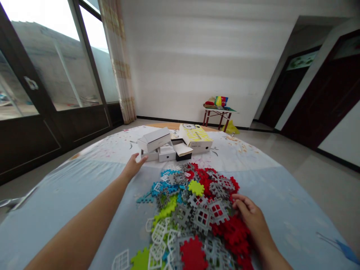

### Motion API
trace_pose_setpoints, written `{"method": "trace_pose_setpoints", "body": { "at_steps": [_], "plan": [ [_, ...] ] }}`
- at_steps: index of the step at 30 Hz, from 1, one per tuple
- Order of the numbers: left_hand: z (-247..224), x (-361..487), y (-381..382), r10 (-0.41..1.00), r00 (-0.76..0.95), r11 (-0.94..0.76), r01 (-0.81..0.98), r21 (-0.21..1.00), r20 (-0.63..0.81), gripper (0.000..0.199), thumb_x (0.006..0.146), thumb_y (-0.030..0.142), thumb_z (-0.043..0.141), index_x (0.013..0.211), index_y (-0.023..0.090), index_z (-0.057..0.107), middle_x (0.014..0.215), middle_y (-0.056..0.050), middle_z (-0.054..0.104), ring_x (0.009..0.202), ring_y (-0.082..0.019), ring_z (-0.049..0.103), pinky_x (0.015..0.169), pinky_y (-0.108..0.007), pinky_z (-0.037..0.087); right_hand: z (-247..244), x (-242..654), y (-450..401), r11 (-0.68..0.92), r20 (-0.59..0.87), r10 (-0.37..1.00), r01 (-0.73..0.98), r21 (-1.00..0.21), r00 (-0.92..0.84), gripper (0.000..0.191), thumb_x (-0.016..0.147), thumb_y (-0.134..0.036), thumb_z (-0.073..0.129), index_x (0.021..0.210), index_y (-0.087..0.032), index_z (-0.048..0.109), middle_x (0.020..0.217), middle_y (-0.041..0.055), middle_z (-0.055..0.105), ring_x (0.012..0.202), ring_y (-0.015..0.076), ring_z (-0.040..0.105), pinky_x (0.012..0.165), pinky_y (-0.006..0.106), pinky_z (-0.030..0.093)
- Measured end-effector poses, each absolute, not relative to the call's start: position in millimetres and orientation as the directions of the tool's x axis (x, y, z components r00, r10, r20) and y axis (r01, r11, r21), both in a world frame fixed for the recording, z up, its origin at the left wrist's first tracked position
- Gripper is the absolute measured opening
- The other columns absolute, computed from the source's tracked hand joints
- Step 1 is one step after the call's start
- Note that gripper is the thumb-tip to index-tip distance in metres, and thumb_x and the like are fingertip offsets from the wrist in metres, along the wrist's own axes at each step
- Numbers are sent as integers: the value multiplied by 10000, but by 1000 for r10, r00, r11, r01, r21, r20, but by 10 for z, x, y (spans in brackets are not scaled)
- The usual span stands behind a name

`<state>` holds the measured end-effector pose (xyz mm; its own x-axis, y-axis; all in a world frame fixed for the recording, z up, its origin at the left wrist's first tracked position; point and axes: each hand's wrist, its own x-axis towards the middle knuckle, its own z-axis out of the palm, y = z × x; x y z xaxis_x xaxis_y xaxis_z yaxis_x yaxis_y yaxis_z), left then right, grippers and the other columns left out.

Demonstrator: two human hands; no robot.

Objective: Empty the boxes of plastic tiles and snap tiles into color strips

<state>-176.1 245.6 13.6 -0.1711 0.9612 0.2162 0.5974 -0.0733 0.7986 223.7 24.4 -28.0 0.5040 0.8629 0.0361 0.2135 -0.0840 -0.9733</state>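
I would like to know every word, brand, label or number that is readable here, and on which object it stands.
No text reads clearly.
Yellow and white box: yellow letters and black writing on top, small marks on its side, all too blurred.
Small white box: dark mark on its front, too small.

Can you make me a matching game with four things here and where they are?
1. left hand
2. right hand
3. curtain
4. yellow-printed box

A. right of the black box
B. by the red pieces
C. beside the window
D. by the white boxes

Pairs: 1-D, 2-B, 3-C, 4-A
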Motion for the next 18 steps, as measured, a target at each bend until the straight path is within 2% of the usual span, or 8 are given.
{"method": "trace_pose_setpoints", "body": {
  "at_steps": [5, 10, 13, 18],
  "plan": [
    [-39, -1849, 1523, 953, -121, -147, 617, 773, 278, 667, 754, 571, 411, 1233, 108, 438, 1317, -184, 443, 1189, -284, 453, 972, -436, 386, -305, 2238, 266, -14, 68, 857, 155, -988, 511, 361, 674, -425, 559, 911, -161, 621, 629, -7, 607, 526, 146, 536, 515, 256, 434],
    [-209, -1753, 663, 948, 78, -278, 680, 679, 310, 536, 824, 494, 392, 1270, 198, 416, 1334, -104, 457, 1269, -228, 370, 1077, -454, 260, -260, 2206, 246, 44, 101, 838, 120, -992, 535, 339, 670, -391, 562, 914, -161, 613, 635, -5, 610, 535, 147, 536, 521, 254, 439],
    [-260, -1543, 409, 938, 180, -337, 682, 649, 298, 514, 852, 451, 381, 1317, 232, 370, 1396, -83, 392, 1309, -212, 307, 1087, -453, 246, -211, 2123, 257, 71, 138, 827, 141, -987, 545, 318, 680, -379, 541, 901, -162, 612, 633, -4, 612, 531, 151, 537, 526, 260, 440],
    [-266, -1116, 379, 916, 265, -402, 630, 665, 302, 529, 860, 451, 370, 1340, 230, 349, 1431, -91, 337, 1331, -213, 262, 1089, -461, 228, -95, 1911, 422, 132, 263, 826, 282, -950, 498, 293, 703, -360, 500, 879, -160, 624, 645, 17, 630, 576, 175, 571, 588, 291, 460]
  ]
}}
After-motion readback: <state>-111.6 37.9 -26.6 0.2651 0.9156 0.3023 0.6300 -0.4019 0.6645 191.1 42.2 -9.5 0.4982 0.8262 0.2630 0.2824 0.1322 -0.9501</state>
